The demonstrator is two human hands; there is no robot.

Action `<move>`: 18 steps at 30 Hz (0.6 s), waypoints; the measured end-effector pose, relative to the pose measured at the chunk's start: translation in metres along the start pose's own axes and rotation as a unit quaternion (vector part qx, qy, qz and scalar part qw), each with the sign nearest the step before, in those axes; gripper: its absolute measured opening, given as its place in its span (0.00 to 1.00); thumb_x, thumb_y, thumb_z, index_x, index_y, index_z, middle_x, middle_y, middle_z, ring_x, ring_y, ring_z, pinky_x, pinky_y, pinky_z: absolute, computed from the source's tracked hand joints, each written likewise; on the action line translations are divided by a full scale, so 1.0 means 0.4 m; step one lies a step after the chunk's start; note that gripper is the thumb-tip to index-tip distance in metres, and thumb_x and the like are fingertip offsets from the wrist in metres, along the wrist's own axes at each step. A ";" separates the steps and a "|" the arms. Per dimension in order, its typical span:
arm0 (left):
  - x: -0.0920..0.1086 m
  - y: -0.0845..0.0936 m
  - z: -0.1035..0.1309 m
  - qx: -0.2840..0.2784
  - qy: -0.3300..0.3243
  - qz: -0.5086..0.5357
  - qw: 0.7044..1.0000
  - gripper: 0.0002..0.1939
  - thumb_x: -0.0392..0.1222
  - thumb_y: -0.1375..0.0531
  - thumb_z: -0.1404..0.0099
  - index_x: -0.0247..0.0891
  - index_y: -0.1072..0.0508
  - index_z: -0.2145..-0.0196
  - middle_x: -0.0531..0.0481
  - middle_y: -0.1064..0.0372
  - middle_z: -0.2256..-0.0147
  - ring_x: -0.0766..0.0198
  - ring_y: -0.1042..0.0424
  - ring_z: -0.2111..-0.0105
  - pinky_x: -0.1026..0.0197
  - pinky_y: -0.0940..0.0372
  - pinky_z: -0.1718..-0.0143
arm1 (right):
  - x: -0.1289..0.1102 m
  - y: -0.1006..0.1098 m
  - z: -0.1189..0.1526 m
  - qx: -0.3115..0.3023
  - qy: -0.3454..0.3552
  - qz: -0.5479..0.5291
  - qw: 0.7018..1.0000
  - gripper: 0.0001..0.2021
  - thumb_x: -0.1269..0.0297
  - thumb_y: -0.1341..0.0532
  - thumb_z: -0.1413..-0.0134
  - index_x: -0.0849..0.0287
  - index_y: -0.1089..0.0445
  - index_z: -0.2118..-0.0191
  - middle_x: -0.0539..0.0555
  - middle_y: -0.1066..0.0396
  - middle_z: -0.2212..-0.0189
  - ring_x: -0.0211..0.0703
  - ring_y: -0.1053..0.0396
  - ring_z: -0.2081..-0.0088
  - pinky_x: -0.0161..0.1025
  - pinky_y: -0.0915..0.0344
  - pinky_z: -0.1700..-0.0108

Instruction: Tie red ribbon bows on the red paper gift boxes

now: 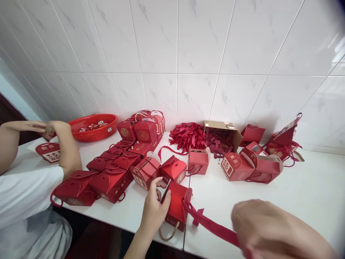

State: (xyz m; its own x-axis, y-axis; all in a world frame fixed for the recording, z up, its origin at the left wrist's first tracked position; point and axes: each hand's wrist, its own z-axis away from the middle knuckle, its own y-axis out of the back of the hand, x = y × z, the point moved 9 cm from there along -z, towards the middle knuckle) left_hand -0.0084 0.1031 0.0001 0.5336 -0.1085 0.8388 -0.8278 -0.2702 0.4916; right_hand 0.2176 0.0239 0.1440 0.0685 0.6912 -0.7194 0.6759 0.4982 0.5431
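Note:
A small red gift box (pixel 176 203) sits near the table's front edge, tilted, with a gold cord handle hanging at its lower side. My left hand (pixel 156 205) grips the box at its left end, fingers and thumb around a flap. From the box's right end a dark red ribbon (pixel 215 227) stretches to my right hand (pixel 258 228), which is closed on it and blurred. Just behind stand another red box (pixel 173 169) and one with a rope handle (pixel 145 172).
Red boxes (pixel 110 181) fill the left middle. Behind are a red ribbon pile (pixel 187 137), a cardboard box (pixel 237 138) and a red basket (pixel 93 135) of sweets. Boxes (pixel 238 166) stand right. Another person's arms (pixel 67 147) are at left.

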 end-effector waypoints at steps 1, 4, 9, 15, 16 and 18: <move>-0.004 -0.003 0.001 -0.001 0.001 0.005 1.000 0.19 0.44 0.45 0.38 0.42 0.42 0.50 0.51 0.36 0.63 0.66 0.37 0.72 0.60 0.36 0.66 | 0.031 -0.017 -0.024 -0.050 -0.029 0.025 0.998 0.07 0.68 0.45 0.40 0.55 0.30 0.65 0.54 0.28 0.73 0.39 0.33 0.71 0.36 0.37 0.67; -0.017 -0.009 0.004 0.004 0.009 0.027 1.000 0.18 0.44 0.45 0.38 0.43 0.41 0.50 0.51 0.37 0.63 0.66 0.39 0.72 0.60 0.36 0.64 | 0.151 -0.067 -0.094 -0.161 -0.111 0.061 0.979 0.06 0.71 0.46 0.42 0.58 0.34 0.69 0.53 0.31 0.71 0.38 0.36 0.70 0.35 0.38 0.65; -0.039 -0.022 0.008 -0.007 0.059 0.104 0.993 0.19 0.46 0.44 0.39 0.42 0.40 0.51 0.50 0.37 0.61 0.63 0.35 0.68 0.59 0.35 0.61 | 0.322 -0.144 -0.176 -0.170 -0.230 0.035 0.958 0.05 0.68 0.47 0.42 0.58 0.41 0.70 0.46 0.40 0.77 0.34 0.44 0.76 0.33 0.44 0.71; -0.062 -0.033 0.018 -0.023 0.120 0.219 0.968 0.18 0.49 0.43 0.40 0.41 0.37 0.54 0.47 0.33 0.57 0.56 0.31 0.58 0.56 0.36 0.56 | 0.357 -0.200 -0.196 -0.141 -0.267 0.008 0.953 0.11 0.64 0.52 0.38 0.57 0.48 0.72 0.47 0.37 0.77 0.34 0.41 0.75 0.32 0.45 0.72; -0.064 -0.033 0.020 -0.022 0.127 0.228 0.965 0.17 0.49 0.43 0.40 0.41 0.37 0.55 0.47 0.32 0.57 0.56 0.30 0.58 0.56 0.36 0.56 | 0.360 -0.202 -0.193 -0.140 -0.273 0.002 0.952 0.11 0.63 0.53 0.37 0.57 0.48 0.72 0.47 0.37 0.77 0.35 0.40 0.75 0.32 0.44 0.72; -0.063 -0.034 0.025 -0.025 0.134 0.236 0.962 0.18 0.48 0.43 0.40 0.40 0.36 0.55 0.46 0.31 0.57 0.54 0.30 0.57 0.56 0.36 0.56 | 0.364 -0.205 -0.190 -0.140 -0.281 -0.007 0.949 0.12 0.62 0.55 0.35 0.57 0.48 0.71 0.47 0.35 0.78 0.35 0.39 0.76 0.32 0.43 0.72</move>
State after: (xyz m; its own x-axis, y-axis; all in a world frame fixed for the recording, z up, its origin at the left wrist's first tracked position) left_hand -0.0090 0.1000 -0.0302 0.0378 0.0455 0.9982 -0.9779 -0.2037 0.0463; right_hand 0.1163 0.1233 0.0277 0.4943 0.3339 -0.8026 0.4644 0.6790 0.5685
